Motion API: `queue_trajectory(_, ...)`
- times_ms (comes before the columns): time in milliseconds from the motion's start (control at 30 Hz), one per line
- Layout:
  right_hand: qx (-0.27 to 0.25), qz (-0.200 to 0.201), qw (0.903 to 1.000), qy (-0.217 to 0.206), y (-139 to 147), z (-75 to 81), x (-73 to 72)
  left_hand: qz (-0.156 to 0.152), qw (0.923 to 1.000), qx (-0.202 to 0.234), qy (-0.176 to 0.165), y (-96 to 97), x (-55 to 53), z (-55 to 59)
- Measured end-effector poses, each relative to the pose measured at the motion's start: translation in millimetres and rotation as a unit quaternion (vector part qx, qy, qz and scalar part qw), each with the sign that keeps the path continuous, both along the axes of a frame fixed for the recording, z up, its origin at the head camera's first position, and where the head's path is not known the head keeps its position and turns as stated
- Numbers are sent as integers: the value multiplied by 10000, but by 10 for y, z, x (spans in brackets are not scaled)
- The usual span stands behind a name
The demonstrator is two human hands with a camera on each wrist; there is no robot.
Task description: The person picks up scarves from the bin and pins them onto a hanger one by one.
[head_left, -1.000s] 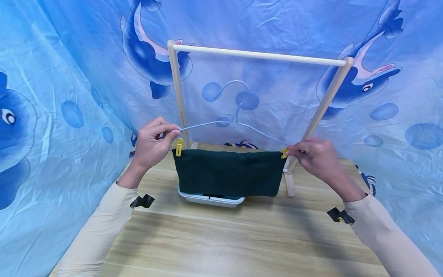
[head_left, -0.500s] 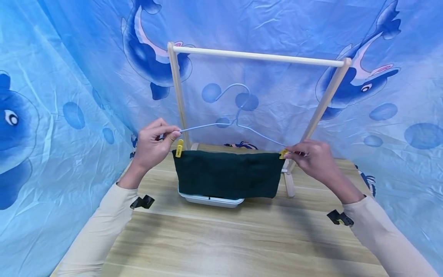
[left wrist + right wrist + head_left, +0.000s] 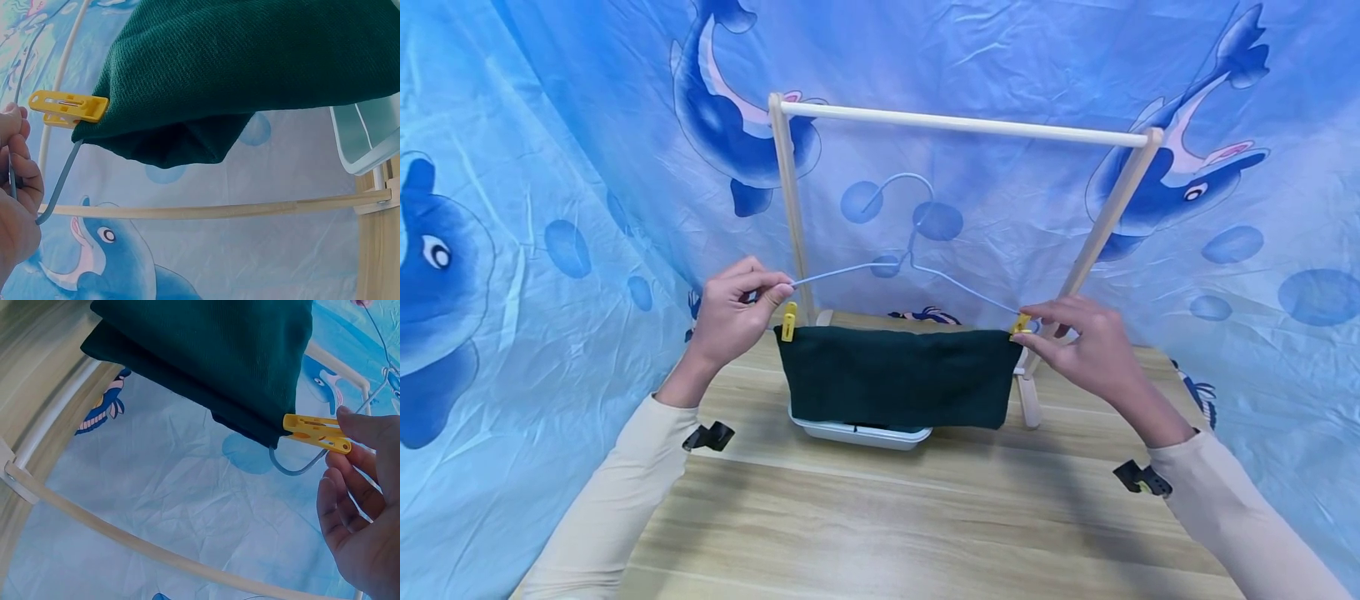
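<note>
A dark green cloth [image 3: 895,375] hangs folded over the lower part of a pale blue wire hanger [image 3: 908,174], whose hook points up. My left hand [image 3: 733,312] pinches the hanger's left end between thumb and fingers. Just below that hand, a yellow clothespin [image 3: 69,107] is clipped on the cloth's left corner. At the other corner, my right hand [image 3: 1086,342] pinches a second yellow clothespin [image 3: 315,430] with thumb and index finger. In the right wrist view this clothespin's nose sits on the cloth's edge, and the hanger's bent end [image 3: 294,473] curves out beneath it.
A wooden rack with a white top bar [image 3: 962,122] stands behind the hanger, its right post [image 3: 1108,217] beyond my right hand. Partly hidden under the cloth is a white tray [image 3: 857,435] on the wooden table [image 3: 865,525]. A blue dolphin-print curtain [image 3: 1285,192] surrounds the table.
My right thumb and index finger have spread wider apart on the right clothespin, which is more exposed now. The left hand keeps its hold. The hanger and cloth have barely moved.
</note>
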State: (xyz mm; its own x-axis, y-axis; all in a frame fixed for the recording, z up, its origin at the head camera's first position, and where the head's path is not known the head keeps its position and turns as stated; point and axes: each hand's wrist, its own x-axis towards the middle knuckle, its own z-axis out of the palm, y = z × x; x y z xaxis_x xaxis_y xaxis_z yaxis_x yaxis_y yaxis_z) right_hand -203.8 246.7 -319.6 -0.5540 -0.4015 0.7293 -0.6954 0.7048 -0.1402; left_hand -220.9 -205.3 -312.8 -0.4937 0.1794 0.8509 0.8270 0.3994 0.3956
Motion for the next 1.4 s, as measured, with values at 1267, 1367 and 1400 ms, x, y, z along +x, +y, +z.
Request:
queue_trajectory(1267, -489, 944, 9736, -2022, -380, 485, -239, -127, 9998, 42, -125, 17, -34, -17)
queue_trajectory(1367, -447, 1197, 9703, -2053, -418, 488, -272, -174, 9998, 68, -78, 23, -40, -17)
queue_trajectory(1400, -419, 1255, 9696, -2056, -424, 486, -287, -189, 9998, 67, -71, 23, -43, -16)
